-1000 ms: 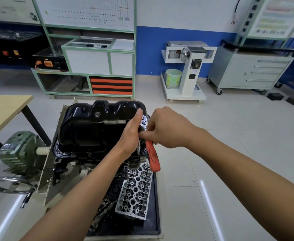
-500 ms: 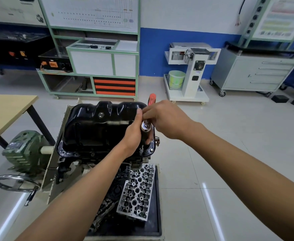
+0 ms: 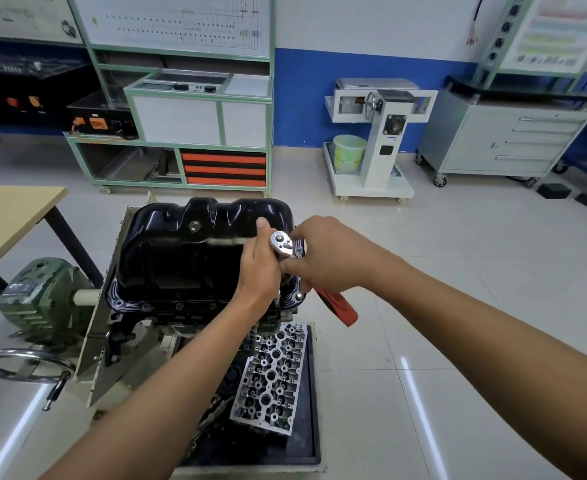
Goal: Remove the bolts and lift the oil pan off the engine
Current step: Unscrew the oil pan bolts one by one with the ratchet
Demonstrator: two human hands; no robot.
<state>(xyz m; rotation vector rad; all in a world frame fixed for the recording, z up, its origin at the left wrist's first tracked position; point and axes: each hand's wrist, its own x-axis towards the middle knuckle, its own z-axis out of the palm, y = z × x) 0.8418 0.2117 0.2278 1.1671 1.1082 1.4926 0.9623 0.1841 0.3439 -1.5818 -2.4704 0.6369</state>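
1. On top of the engine (image 3: 167, 317), which is bolted into a work stand at the middle of the floor, sits the glossy black oil pan (image 3: 181, 258), with its flange lying on the block.
2. One bolt (image 3: 298, 296) shows on the flange's near right corner.
3. A ratchet (image 3: 282, 243) stands at the pan's right edge. Its chrome head faces up and its red grip slants down to the right.
4. The left hand (image 3: 261, 271) has its fingers curled round the shaft just under the ratchet's head, and its thumb points up against the pan's wall.
5. The right hand (image 3: 333, 258) is closed round the ratchet's handle; only the end of the red grip shows below it.
6. Below the engine, a bare aluminium cylinder head (image 3: 271, 379) lies in a black tray (image 3: 314, 427).
7. To the left of the stand are a green gear unit (image 3: 42, 296) and a steel handwheel (image 3: 18, 363). A wooden table (image 3: 8, 220) stands beyond them.
8. Along the far wall stand a green-framed cabinet (image 3: 198, 116), a white stand (image 3: 378, 147) with a green bucket (image 3: 349, 152) on its base, and a grey drawer cabinet (image 3: 507, 140) on castors.
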